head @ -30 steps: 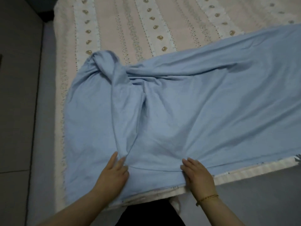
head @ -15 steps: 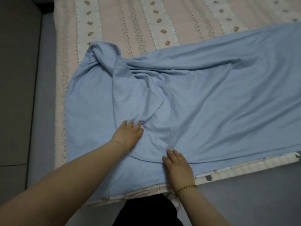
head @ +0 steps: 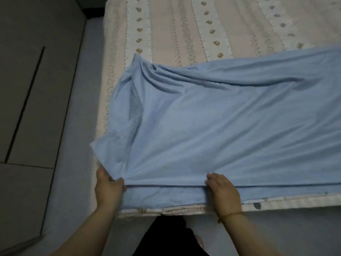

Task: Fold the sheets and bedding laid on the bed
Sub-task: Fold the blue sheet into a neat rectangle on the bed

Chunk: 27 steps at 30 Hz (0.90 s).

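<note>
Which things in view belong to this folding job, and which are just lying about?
In the job: light blue cloth sheet, partly folded; left hand and right hand, each gripping its near fold edge.
Just there: pink-and-white patterned bed cover underneath; thin gold bracelet on the right wrist.

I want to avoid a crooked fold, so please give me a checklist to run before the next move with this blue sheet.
1. Left hand grips the upper edge of the blue sheet: ok.
2. Right hand grips the same edge: ok.
3. Edge straight between the hands: ok.
4. Far left corner flat: not ok, it is bunched.
5. Sheet's right end aligned: cannot tell, out of view.
</note>
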{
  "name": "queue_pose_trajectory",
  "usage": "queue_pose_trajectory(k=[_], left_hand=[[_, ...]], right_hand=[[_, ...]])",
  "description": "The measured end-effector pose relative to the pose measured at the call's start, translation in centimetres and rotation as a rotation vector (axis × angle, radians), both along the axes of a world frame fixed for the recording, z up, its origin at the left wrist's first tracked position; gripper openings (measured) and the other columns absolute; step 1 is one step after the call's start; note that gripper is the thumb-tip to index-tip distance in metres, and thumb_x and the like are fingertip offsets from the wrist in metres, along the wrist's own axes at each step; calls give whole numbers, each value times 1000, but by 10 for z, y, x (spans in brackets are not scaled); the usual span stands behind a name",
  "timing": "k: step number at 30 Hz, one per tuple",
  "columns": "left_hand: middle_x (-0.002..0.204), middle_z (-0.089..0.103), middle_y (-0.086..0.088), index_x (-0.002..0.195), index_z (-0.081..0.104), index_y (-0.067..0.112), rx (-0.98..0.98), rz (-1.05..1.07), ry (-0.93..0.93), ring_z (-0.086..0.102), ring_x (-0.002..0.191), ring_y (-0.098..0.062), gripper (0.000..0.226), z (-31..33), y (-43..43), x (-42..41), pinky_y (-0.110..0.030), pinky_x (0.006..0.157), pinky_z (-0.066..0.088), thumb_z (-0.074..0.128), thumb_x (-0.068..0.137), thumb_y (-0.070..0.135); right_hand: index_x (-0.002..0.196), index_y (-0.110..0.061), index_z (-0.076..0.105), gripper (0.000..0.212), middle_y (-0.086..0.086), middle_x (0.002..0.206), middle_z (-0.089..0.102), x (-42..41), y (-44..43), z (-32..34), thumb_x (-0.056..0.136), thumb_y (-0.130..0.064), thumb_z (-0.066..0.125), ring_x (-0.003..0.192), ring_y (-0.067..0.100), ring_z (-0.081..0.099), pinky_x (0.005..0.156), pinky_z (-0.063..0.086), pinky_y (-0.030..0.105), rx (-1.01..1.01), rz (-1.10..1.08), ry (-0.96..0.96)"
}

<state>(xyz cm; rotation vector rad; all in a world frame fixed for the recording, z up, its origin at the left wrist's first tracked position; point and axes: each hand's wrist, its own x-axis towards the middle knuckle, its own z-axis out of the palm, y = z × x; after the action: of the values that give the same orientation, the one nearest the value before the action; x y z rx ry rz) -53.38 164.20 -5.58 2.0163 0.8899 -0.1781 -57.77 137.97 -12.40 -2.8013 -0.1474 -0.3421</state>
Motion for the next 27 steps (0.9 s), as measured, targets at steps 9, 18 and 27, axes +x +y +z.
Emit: queue_pose_trajectory(k=[9,18,27], left_hand=[[144,42,-10,147,11,9,-106,39,-13,44,127,-27,72,-5,27,-15,-28,99,33,53,90,2],[111,57,-13,125,54,-2,-321,-110,157,57,77,-21,37,-27,118,55,-14,61,51,53,88,-6],[136,47,-19,131,50,5,62,-984,82,52,114,-32,50,-22,154,44,-12,85,40,40,82,-5]], right_hand=[[65,-14,72,44,1,70,70,-13,52,15,24,-9,87,61,17,69,58,56,29,-144,138,105],[75,-9,70,29,10,76,70,-9,155,-8,46,-11,74,67,26,69,73,52,31,-53,8,63],[89,-16,44,62,14,90,65,-48,255,-13,41,-24,83,91,26,43,81,33,36,-1,-316,61]])
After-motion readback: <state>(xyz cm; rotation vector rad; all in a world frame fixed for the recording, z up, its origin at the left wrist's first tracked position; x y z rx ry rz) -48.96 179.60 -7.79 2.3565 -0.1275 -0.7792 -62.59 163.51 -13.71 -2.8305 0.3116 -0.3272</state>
